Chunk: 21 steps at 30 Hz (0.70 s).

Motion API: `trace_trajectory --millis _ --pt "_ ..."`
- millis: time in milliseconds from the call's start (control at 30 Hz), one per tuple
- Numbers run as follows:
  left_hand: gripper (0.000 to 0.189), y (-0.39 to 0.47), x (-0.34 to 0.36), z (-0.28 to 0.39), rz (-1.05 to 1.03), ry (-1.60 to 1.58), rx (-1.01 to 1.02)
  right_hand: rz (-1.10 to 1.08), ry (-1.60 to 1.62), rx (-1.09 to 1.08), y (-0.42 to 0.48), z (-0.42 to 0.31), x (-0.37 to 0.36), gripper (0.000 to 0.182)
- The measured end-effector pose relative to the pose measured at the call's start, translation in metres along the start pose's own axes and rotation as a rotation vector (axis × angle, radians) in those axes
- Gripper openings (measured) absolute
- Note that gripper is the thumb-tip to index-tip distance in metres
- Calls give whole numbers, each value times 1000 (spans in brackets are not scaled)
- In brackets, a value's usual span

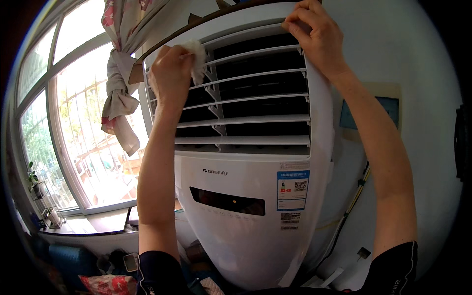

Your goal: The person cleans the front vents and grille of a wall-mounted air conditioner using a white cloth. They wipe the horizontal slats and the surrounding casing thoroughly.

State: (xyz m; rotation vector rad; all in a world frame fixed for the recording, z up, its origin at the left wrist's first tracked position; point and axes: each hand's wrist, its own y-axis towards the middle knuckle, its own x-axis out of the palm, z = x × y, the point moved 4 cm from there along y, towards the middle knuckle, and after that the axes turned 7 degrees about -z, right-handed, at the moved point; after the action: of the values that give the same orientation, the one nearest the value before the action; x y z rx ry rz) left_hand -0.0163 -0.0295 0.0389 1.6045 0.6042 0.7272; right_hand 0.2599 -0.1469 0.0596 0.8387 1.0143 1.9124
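A white Gree floor-standing air conditioner [236, 243] stands before me, its long horizontal louvre slats [265, 120] parted over a dark outlet. My left hand [171, 72] grips a crumpled whitish cloth or tissue [197, 61] at the upper left of the outlet, by the upper slats. At the top right corner of the outlet is my right hand [315, 35], its thumb and fingers bent at the frame's upper edge; whether it pinches something there I cannot tell. Below the slats, the black display panel [227, 201] shows a small orange light.
A knotted floral curtain [121, 96] hangs at the left beside a barred window [92, 129]. Brown cardboard [136, 72] edges the unit's top. Right of it are a blue-covered wall box [387, 110] and cables [346, 210]. A red-patterned cushion [110, 284] lies at the lower left.
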Motion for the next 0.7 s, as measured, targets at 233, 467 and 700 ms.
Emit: trace_trajectory --millis 233,467,700 --pt "38 16 20 19 -256 104 -326 18 32 -1 -1 0 0 13" --pt "33 23 26 17 -295 213 -334 16 -2 20 -1 -2 1 14" --pt "21 1 35 -3 33 -168 -300 34 21 -5 -1 0 0 10"
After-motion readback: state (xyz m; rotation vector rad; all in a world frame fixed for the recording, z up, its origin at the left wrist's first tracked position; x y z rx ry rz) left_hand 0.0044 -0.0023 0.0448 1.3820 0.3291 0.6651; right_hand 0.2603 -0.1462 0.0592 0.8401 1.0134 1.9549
